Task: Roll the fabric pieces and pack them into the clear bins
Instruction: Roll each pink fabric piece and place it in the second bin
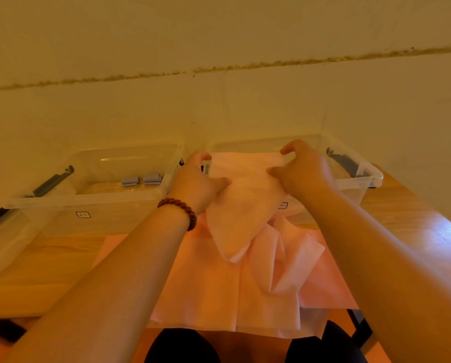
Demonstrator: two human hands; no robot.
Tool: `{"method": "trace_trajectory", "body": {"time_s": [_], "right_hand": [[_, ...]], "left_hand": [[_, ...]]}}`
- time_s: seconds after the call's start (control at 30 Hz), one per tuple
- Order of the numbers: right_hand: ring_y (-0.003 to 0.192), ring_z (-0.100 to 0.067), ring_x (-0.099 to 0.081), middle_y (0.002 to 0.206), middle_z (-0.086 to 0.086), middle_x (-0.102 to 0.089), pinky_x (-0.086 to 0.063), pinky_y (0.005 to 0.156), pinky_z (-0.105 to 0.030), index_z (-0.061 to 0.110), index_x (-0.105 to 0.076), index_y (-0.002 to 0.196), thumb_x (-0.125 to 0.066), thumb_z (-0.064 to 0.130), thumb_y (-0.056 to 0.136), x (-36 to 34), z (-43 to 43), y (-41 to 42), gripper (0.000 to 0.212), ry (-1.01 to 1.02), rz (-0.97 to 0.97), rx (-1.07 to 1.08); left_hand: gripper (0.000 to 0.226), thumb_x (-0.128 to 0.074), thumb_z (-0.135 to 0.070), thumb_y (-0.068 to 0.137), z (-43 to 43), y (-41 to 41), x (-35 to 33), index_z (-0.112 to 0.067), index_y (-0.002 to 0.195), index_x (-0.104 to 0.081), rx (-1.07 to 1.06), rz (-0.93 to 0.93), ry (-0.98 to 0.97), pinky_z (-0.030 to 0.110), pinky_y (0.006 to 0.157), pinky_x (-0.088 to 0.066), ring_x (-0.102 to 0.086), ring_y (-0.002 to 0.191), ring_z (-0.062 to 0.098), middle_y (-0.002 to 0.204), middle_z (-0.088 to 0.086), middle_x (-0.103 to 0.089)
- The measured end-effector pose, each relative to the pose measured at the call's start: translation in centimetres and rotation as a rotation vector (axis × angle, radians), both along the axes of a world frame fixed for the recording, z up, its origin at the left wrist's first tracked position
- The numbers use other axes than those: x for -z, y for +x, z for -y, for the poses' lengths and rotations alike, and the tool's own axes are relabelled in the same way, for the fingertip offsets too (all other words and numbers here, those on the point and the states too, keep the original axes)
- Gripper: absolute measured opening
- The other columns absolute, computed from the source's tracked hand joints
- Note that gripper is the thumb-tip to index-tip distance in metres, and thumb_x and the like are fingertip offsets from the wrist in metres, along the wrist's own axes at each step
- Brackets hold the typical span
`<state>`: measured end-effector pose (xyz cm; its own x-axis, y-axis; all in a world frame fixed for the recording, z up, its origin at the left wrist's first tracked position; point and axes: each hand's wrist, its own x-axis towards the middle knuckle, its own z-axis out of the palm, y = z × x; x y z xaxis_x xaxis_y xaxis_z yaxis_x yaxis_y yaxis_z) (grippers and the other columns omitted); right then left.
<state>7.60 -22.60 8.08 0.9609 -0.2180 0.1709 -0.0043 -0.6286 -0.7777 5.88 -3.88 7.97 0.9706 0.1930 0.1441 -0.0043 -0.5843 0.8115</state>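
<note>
The left hand (198,179) and the right hand (303,171) each have the grip clamped on one pale pink fabric piece (242,205), with fingers curled into its upper part, one hand at each side. The piece is thin, soft and creased. It hangs in front of the right clear bin (371,176), above more pink sheets (219,284) lying on the wooden counter (48,258). Just beside stands the left clear bin (88,197), with two small grey-blue things (141,178) inside. Behind is a pale wall (219,35) with a stained line.
</note>
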Motion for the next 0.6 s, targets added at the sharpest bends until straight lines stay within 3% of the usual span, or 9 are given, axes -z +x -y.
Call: {"method": "trace_trajectory", "body": {"time_s": [0.13, 0.2, 0.27, 0.37, 0.43, 0.53, 0.6], "right_hand": [[0.076, -0.021, -0.061, 0.086, -0.005, -0.064, -0.038, 0.054, -0.028, 0.022, -0.045, 0.117, -0.067, 0.039, 0.089, 1.1, -0.4, -0.9, 0.040, -0.081, 0.162, 0.045], [0.071, -0.019, -0.059, 0.080, -0.003, -0.061, -0.036, 0.052, -0.025, 0.019, -0.047, 0.106, -0.066, 0.037, 0.090, 1.7, -0.5, -1.7, 0.031, 0.029, 0.288, 0.065], [0.068, -0.019, -0.056, 0.072, 0.000, -0.056, -0.038, 0.052, -0.025, 0.015, -0.048, 0.090, -0.066, 0.036, 0.090, 2.7, -0.4, -2.6, 0.028, 0.071, 0.361, 0.110], [0.064, -0.022, -0.062, 0.066, -0.005, -0.063, -0.053, 0.063, -0.041, 0.013, -0.059, 0.075, -0.059, 0.051, 0.090, 4.8, -0.6, -3.7, 0.041, 0.082, 0.177, 0.072], [0.070, -0.021, -0.064, 0.074, -0.006, -0.068, -0.055, 0.074, -0.045, 0.014, -0.064, 0.077, -0.057, 0.057, 0.087, 5.6, -1.2, -4.0, 0.045, 0.096, -0.003, -0.017], [0.080, -0.014, -0.063, 0.087, 0.001, -0.067, -0.056, 0.073, -0.035, 0.026, -0.063, 0.081, -0.069, 0.038, 0.087, 5.6, -2.2, -5.0, 0.014, 0.393, -0.219, -0.180], [0.078, -0.009, -0.063, 0.087, 0.003, -0.068, -0.055, 0.063, -0.025, 0.026, -0.065, 0.086, -0.071, 0.021, 0.086, 5.4, -2.3, -5.6, 0.008, 0.595, -0.260, -0.257]], "left_hand": [[0.047, -0.074, -0.040, 0.079, -0.3, -0.2, 1.3, -0.021, 0.108, -0.044, -0.122, 0.084, 0.075, 0.029, 0.069, -0.041, -0.045, 0.079, 0.012, 0.085, -0.013, -0.042], [0.048, -0.073, -0.046, 0.078, -0.4, -0.4, 2.0, -0.022, 0.105, -0.041, -0.163, 0.107, -0.021, 0.027, 0.066, -0.040, -0.043, 0.075, 0.009, 0.082, -0.016, -0.039], [0.048, -0.069, -0.050, 0.080, -0.2, -0.8, 2.5, -0.022, 0.106, -0.040, -0.213, 0.136, -0.140, 0.026, 0.058, -0.039, -0.048, 0.076, 0.010, 0.092, -0.010, -0.047], [0.049, -0.068, -0.049, 0.081, 0.1, -1.7, 3.5, -0.021, 0.108, -0.040, -0.275, 0.118, -0.309, 0.024, 0.058, -0.041, -0.051, 0.077, 0.010, 0.103, -0.002, -0.051], [0.053, -0.072, -0.049, 0.077, 0.2, -2.1, 4.4, -0.017, 0.110, -0.046, -0.270, 0.037, -0.443, 0.030, 0.066, -0.048, -0.056, 0.088, 0.017, 0.108, 0.002, -0.055], [0.045, -0.077, -0.047, 0.073, 0.2, -2.9, 5.2, -0.018, 0.102, -0.059, -0.149, -0.185, -0.689, 0.042, 0.081, -0.054, -0.060, 0.094, 0.022, 0.105, 0.005, -0.062], [0.039, -0.075, -0.034, 0.078, 0.4, -4.0, 5.1, -0.018, 0.109, -0.059, 0.010, -0.372, -0.786, 0.039, 0.072, -0.054, -0.060, 0.093, 0.021, 0.105, 0.003, -0.063]]}}
